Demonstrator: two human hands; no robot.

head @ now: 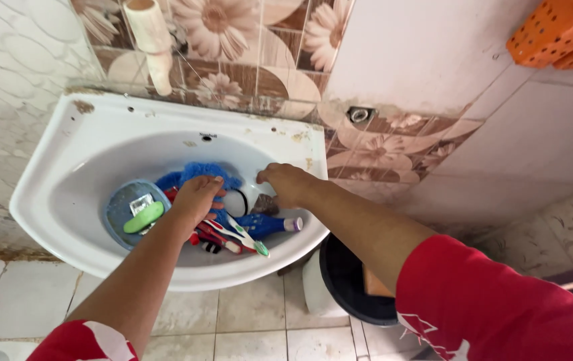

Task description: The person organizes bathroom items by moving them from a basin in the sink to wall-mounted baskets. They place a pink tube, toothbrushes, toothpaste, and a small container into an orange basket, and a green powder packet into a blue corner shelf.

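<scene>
Both your hands are down in the white sink (66,167), over a heap of bathroom things. Your left hand (196,197) rests on a fuzzy blue sponge (196,174), fingers curled on it, though you cannot tell whether the grip is truly closed around it. Your right hand (286,184) reaches just beside a white round thing (236,202); its fingers bend downward, and whether they clamp on anything is hidden. Near the left hand lies a blue dish (121,207) with a green soap bar (143,217). Toothbrushes (240,237) and a blue tube (266,225) lie between your wrists. A black bucket (343,281) stands below the sink.
</scene>
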